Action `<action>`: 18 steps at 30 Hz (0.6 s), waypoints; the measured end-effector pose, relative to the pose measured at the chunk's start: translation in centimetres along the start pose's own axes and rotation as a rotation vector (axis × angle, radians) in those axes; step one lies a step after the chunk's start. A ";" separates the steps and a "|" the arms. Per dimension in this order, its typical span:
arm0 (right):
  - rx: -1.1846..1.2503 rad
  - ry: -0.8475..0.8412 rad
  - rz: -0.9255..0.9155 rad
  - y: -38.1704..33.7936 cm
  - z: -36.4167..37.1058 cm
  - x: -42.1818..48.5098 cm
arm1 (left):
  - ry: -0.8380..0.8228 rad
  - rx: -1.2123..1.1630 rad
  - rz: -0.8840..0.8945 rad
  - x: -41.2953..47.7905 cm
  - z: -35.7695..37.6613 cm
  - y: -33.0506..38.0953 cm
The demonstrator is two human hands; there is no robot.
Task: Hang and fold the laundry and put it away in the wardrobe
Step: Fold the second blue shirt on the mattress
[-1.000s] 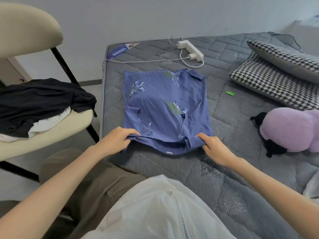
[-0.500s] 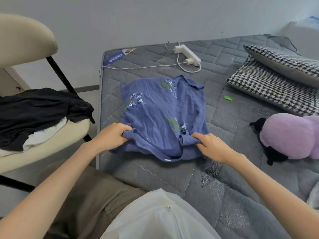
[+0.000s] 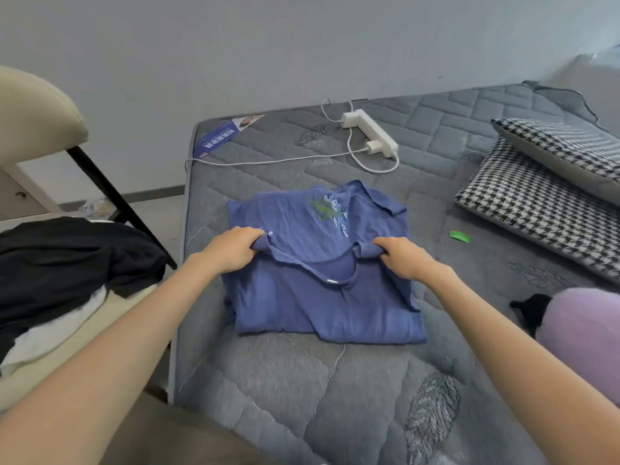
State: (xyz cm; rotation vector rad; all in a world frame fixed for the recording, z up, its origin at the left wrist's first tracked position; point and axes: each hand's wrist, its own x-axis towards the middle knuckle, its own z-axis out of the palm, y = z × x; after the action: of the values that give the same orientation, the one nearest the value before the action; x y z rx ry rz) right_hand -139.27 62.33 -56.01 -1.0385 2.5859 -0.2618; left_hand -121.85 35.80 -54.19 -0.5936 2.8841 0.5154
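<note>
A blue shirt [image 3: 322, 307] with a leaf print lies on the grey quilted mattress [image 3: 302, 391], partly folded over itself. My left hand [image 3: 231, 251] pinches the folded edge at its left corner. My right hand [image 3: 404, 260] pinches the same edge at its right corner. Both hands hold that edge over the middle of the shirt, and the neckline sags between them. The printed far half lies flat beyond my hands.
A cream chair [image 3: 37, 105] at the left carries dark and white clothes [image 3: 67, 263]. A white power strip [image 3: 370, 132] with its cable lies at the mattress's far end. Two houndstooth pillows [image 3: 536, 203], a green clip [image 3: 460, 236] and a purple plush toy [image 3: 583, 333] lie right.
Both hands have lifted the shirt's near edge and carried it away from me over the middle, folding the shirt. The camera has tipped forward with them.
</note>
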 end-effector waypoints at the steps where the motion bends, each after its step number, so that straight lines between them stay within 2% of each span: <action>1: -0.002 -0.004 0.018 0.2 -0.1 1.0 | 0.012 0.002 -0.007 0.9 0.1 -0.1; 3: 0.010 -0.003 0.065 0.5 0.1 2.6 | 0.080 0.013 -0.039 2.5 0.5 -0.4; 6: -0.002 0.069 0.155 0.8 1.2 3.8 | 0.301 -0.067 -0.150 3.7 1.7 -0.5; 9: -0.058 0.232 0.199 0.7 2.9 3.7 | 0.430 -0.241 -0.259 3.6 2.7 -0.7; 12: 0.006 0.424 0.126 -0.1 4.7 2.7 | 0.542 -0.413 -0.370 2.1 4.0 -0.6; 16: 0.077 0.476 0.001 -1.7 6.7 0.8 | 0.548 -0.632 -0.533 -0.1 6.3 -0.7; 18: 0.141 0.539 -0.075 -3.0 7.6 -0.4 | 0.519 -0.829 -0.590 -1.1 7.3 -1.0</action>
State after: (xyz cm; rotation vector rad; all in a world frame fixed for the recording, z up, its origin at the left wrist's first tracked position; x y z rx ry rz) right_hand -134.26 60.12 -62.12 -1.1353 2.9336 -0.8326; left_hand -119.85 37.99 -61.03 -1.8382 2.5549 1.6377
